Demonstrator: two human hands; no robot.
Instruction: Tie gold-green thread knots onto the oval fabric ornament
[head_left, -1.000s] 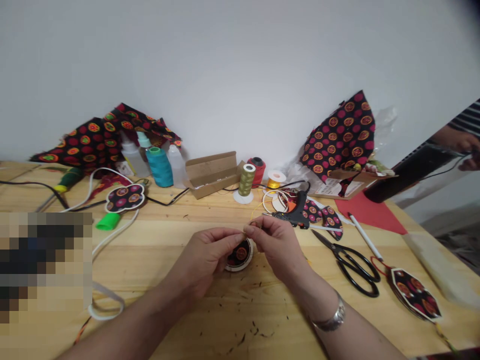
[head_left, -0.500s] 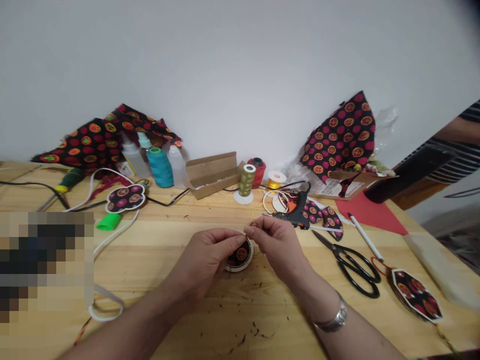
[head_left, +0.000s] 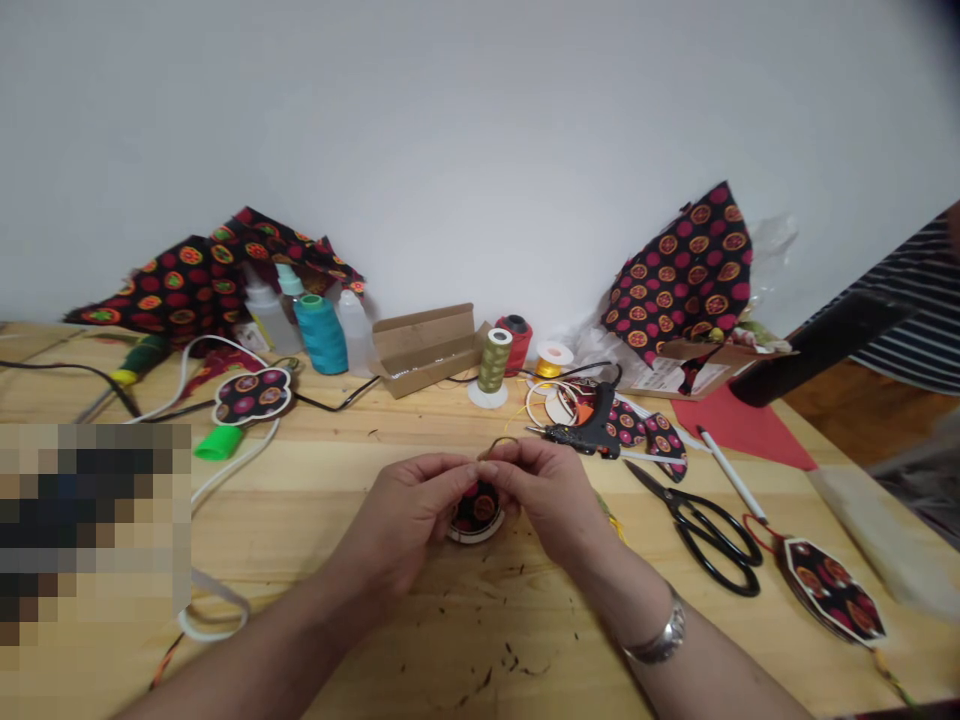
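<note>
A round pendant (head_left: pixel 477 514) with patterned black fabric and a pale rim is held over the table between both hands. My left hand (head_left: pixel 420 500) is closed, its thumb pressed on the pendant's upper left edge. My right hand (head_left: pixel 544 490) pinches at the top right edge, its thumb meeting the left thumb. A thin dark cord (head_left: pixel 501 441) loops up from the fingertips; most of it is hidden by my fingers. Yellow-green strands (head_left: pixel 611 515) show beyond my right wrist.
Black scissors (head_left: pixel 709 535) lie to the right, near an octagonal fabric pendant (head_left: pixel 832 590) and a white pen (head_left: pixel 731 472). A glue gun (head_left: pixel 585 433) is just past my right hand. Behind stand thread spools (head_left: pixel 494 362) and an open cardboard box (head_left: pixel 427 350). A person in a striped top (head_left: pixel 911 300) is at right.
My right hand has come down and in against the pendant, so both thumbs now meet at its top. The cord now shows as a loop. The other person's arm has moved up out of sight.
</note>
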